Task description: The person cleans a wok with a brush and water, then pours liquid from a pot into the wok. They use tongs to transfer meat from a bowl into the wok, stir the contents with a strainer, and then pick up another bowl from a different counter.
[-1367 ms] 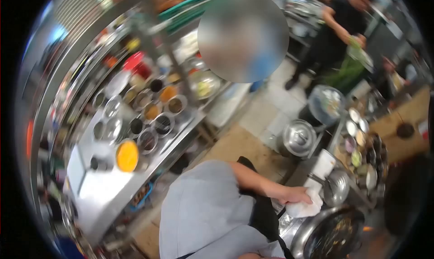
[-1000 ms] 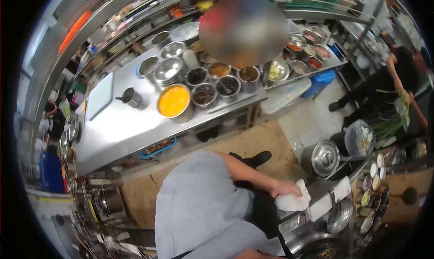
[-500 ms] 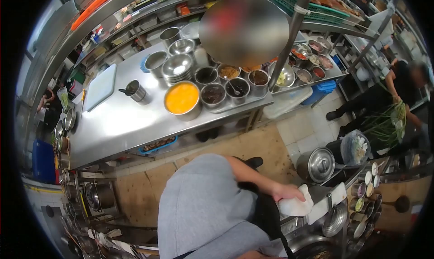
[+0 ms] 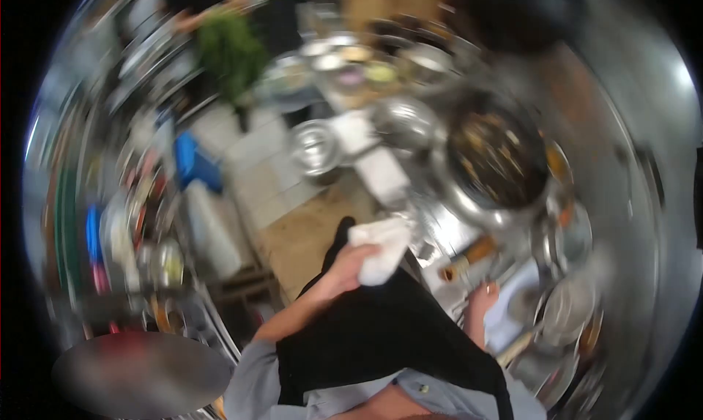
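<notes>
The whole view is motion-blurred. My left hand [image 4: 350, 265] is closed on a white cloth [image 4: 381, 246], held in front of my black apron [image 4: 381, 339] at the edge of the steel cooking station [image 4: 447, 233]. My right hand [image 4: 483, 300] is lower right, at the station's near edge beside a pale plate or board [image 4: 512, 310]; the blur hides its fingers and whether it holds anything. A large dark wok [image 4: 498, 164] with food residue sits beyond both hands.
A lidded steel pot [image 4: 315, 145] stands on the tiled floor to the left of the station. Small bowls of ingredients [image 4: 366, 65] line the far end. Another person holding green stalks [image 4: 227, 46] stands at the upper left. Blurred shelves and blue containers [image 4: 194, 164] fill the left side.
The view has swung from the steel prep table behind me round to the wok station. My left hand still grips the white cloth. My right hand has come into view.
</notes>
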Motion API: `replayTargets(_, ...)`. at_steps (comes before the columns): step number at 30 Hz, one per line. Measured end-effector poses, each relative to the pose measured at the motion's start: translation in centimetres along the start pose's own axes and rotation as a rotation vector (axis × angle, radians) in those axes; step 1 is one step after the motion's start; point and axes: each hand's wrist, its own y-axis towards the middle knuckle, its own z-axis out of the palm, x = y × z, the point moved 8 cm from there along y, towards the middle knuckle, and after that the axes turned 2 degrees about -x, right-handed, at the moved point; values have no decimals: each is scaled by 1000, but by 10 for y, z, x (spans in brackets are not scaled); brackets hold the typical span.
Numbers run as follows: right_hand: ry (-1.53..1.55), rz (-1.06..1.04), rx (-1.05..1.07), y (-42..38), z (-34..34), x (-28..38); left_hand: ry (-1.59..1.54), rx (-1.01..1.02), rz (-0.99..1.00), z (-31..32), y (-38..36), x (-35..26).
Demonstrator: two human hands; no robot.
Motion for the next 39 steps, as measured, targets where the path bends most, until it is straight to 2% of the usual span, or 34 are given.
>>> replayTargets(1, 135, 239, 23, -25, -2, 63, 47, -39, -97, -6, 19, 2)
replayTargets(2, 250, 187, 28, -24, -3, 74, 76, 0, -72, 4, 36, -6)
replayTargets(4, 274, 212, 11, -30, -6, 104, 67, 66, -95, 31, 58, -25)
replayTargets(7, 279, 234, -65, -52, -3, 128, 180, 74, -215, 73, 98, -51)
replayTargets(10, 305, 286, -138, -81, 10, 149, 272, 164, -370, 113, 159, -48)
replayTargets(13, 334, 321, -200, -111, 16, 157, 268, 250, -441, 147, 219, -23)
replayTargets(16, 373, 342, -236, -138, 20, 162, 415, 161, -428, 163, 273, -2)
replayTargets(18, 405, 371, -293, -157, 14, 159, 489, 142, -489, 168, 306, 25)
replayTargets(19, 422, 356, -299, -163, 12, 152, 461, 224, -566, 179, 304, 33)
replayTargets(22, 471, 349, -303, -170, 4, 155, 369, 251, -595, 182, 314, 51)
replayTargets(25, 524, 358, -322, -173, -3, 154, 352, 216, -541, 164, 337, 63)
replayTargets(28, 600, 371, -321, -174, -17, 145, 322, 161, -484, 176, 276, 3)
replayTargets(32, 554, 381, -285, -173, -42, 129, 268, 268, -577, 136, 223, -52)
replayTargets(34, 541, 398, -264, -171, -48, 118, 330, 179, -513, 102, 198, -89)
replayTargets(36, 513, 419, -231, -162, -52, 111, 338, 186, -516, 87, 164, -119)
replayTargets(38, 446, 407, -184, -143, -56, 110, 375, 63, -456, 61, 149, -141)
replayTargets(39, 415, 388, -166, -126, -55, 102, 385, 26, -360, 59, 139, -153)
